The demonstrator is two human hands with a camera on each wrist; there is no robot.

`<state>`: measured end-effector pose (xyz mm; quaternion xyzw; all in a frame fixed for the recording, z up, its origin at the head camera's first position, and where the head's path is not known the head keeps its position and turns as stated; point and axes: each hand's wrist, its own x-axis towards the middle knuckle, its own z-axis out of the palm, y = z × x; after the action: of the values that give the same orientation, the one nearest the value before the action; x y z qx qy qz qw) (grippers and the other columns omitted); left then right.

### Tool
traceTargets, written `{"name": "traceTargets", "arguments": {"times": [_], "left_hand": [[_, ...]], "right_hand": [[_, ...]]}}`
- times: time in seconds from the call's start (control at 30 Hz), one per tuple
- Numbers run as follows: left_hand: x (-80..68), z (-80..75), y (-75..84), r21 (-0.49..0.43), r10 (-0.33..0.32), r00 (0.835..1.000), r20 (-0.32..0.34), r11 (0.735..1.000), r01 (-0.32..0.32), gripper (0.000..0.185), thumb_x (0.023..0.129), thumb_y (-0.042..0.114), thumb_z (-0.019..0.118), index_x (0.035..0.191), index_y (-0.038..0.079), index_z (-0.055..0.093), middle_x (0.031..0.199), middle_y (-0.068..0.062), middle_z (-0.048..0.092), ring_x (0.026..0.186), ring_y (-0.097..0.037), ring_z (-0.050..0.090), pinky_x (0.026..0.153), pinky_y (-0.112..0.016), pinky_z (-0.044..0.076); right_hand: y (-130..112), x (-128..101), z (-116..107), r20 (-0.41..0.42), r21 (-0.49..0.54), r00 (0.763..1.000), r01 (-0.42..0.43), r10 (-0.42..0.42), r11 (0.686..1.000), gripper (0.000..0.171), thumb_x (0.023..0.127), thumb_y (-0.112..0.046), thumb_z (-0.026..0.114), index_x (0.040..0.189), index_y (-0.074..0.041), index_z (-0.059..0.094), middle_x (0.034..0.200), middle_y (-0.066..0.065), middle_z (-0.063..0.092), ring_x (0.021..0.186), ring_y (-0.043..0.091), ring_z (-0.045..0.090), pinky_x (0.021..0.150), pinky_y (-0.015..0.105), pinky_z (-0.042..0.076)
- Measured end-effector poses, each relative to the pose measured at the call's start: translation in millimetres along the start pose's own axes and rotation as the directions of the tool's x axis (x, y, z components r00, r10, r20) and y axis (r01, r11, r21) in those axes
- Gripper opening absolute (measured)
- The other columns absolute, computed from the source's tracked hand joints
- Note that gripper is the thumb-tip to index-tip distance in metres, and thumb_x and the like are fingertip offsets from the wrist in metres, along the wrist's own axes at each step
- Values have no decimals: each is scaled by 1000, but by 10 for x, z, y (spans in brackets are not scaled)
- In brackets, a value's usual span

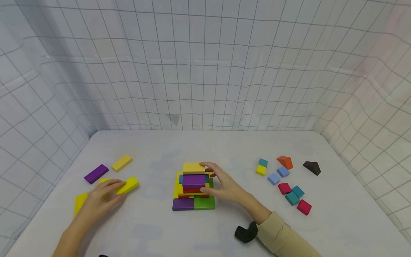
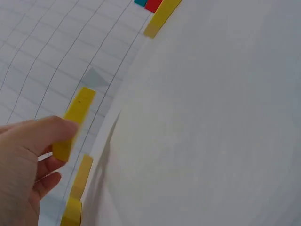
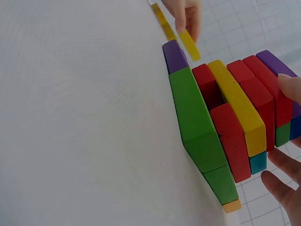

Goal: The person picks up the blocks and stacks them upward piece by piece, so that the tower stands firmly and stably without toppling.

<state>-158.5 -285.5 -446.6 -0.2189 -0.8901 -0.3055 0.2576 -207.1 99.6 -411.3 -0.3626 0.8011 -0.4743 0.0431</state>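
We see our left hand (image 1: pixel 102 196) pinching a yellow block (image 1: pixel 127 185) at the table's (image 1: pixel 160 228) left side, beside a purple block (image 1: pixel 96 173) and other yellow ones. Mid-table stands the block stack (image 1: pixel 194 189); our right hand (image 1: pixel 224 184) rests against its right side, fingers spread, fingertips on its top yellow piece (image 1: pixel 193 167). Small loose blocks (image 1: pixel 290 189) lie well to the right.

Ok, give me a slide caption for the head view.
Right hand steadies a stack of coloured blocks while left hand grips a yellow plank.
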Motion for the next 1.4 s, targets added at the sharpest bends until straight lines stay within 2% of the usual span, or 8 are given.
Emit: {"name": "traceTargets", "arguments": {"times": [0.1, 0.33, 0.57, 0.7, 0.8, 1.0, 1.17, 1.4], "left_hand": [[136, 71, 206, -115, 40, 999, -18, 992, -42, 48, 59, -16, 74, 104, -2, 65, 104, -8, 60, 104, 9, 44, 91, -1, 31], [468, 343, 720, -299, 154, 988, 32, 944, -138, 46, 68, -14, 72, 111, 0, 63, 111, -7, 58, 103, -5, 50, 89, -8, 39], [662, 610, 1008, -327, 323, 945, 54, 900, -289, 46, 69, -10, 72, 112, 2, 63, 113, -9, 54, 102, -17, 48, 87, -9, 40], [712, 689, 1065, -273, 379, 924, 55, 895, -351, 35, 79, 2, 69, 113, 4, 62, 114, -9, 53, 101, -19, 46, 85, -10, 40], [732, 718, 1086, -225, 401, 914, 63, 898, -379, 27, 90, 19, 58, 113, 4, 62, 115, -9, 51, 101, -19, 46, 85, -13, 42], [761, 755, 1118, -88, 416, 907, 67, 908, -410, 41, 97, 36, 39, 111, 7, 64, 115, -7, 53, 105, -22, 48, 90, -33, 43], [784, 798, 1103, -72, 416, 908, 49, 908, -412, 29, 93, 30, 54, 110, 10, 65, 120, -9, 53, 112, -26, 46, 94, -44, 36], [775, 815, 1070, -166, 326, 939, 109, 937, -306, 34, 80, 15, 70, 114, 13, 64, 135, -9, 45, 127, -30, 36, 101, -49, 34]], "right_hand": [[-139, -8, -27, 2, 12, 1000, -3, 3, 1000, 67, 82, -4, 66, 138, -4, 30, 139, 13, 36, 119, 26, 43, 95, 48, 40], [-264, -17, -67, 9, 6, 1000, 12, -12, 1000, 64, 83, -3, 65, 137, 0, 30, 137, 16, 37, 118, 28, 44, 94, 50, 40], [-248, -19, -65, 3, 5, 999, 39, -39, 999, 64, 83, -4, 65, 137, 1, 31, 137, 16, 37, 118, 30, 44, 94, 52, 40], [-249, -20, -57, 1, -5, 999, 40, -40, 999, 64, 83, -4, 64, 137, 1, 30, 138, 16, 37, 119, 30, 44, 94, 51, 40], [-256, -21, -59, 0, -7, 999, 43, -43, 999, 64, 83, -3, 65, 137, 1, 30, 138, 16, 37, 119, 30, 44, 94, 51, 40], [-230, -13, -59, 1, -10, 999, 44, -44, 999, 64, 82, -3, 65, 136, 2, 30, 138, 17, 36, 119, 31, 44, 93, 51, 41], [-46, 1, -15, -7, -21, 999, 47, -47, 999, 68, 82, -5, 67, 138, -4, 29, 140, 14, 36, 119, 30, 44, 94, 49, 41], [146, 11, 11, -7, -30, 998, 67, -67, 997, 69, 83, -15, 68, 140, -16, 29, 142, 2, 35, 121, 19, 43, 96, 40, 42]]}}
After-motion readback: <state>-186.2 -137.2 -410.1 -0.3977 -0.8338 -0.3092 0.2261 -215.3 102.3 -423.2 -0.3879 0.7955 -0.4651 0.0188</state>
